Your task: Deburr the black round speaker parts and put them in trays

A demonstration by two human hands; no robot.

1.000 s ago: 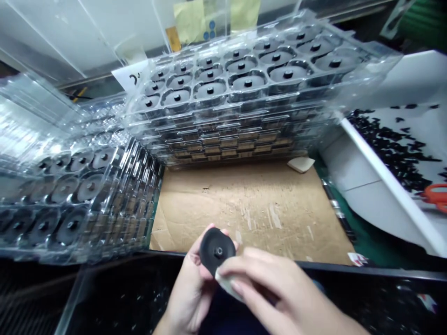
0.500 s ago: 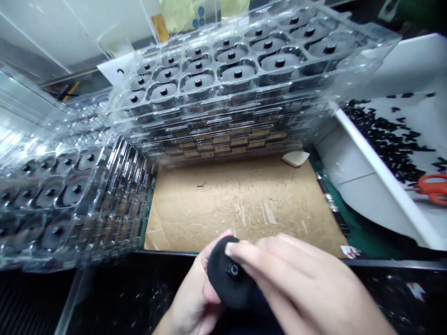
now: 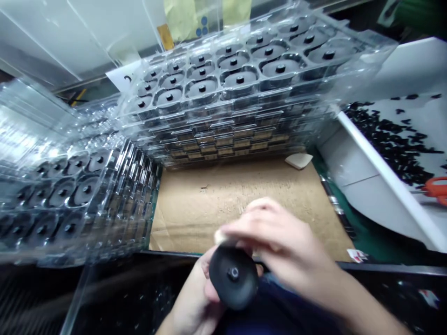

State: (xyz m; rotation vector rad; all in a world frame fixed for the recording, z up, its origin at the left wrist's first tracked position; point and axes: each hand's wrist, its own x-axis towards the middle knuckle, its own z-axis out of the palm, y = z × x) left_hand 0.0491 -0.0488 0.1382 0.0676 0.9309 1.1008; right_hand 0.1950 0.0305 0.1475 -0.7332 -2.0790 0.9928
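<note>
1. Currently, the black disc [image 3: 237, 293] sits tilted in the left hand [image 3: 195, 291], just off the near edge of the cardboard [image 3: 195, 204]; that hand's fingers are clamped on its left rim and, it seems, its underside. Should that hold loosen, the disc could slip and drop short of the cardboard – onto the black surface [image 3: 139, 288] in front of it.
2. Over the cardboard's near edge, the right hand [image 3: 275, 232] is blurred, its fingers seemingly pinched on a pale scrap [image 3: 220, 237] by the disc's rim. Too hard a push there could twist the disc, and a careless one could snag its hub [image 3: 233, 273].
3. Beyond the cardboard's far edge stands a stack of clear trays [image 3: 226, 116]; a second stack [image 3: 129, 195] flanks its left side. A forearm swinging wide could jog either and unsettle the seated discs.
4. Right of the cardboard, a white box [image 3: 394, 181] holds loose black parts [image 3: 387, 139] – a knock could scatter them.
</note>
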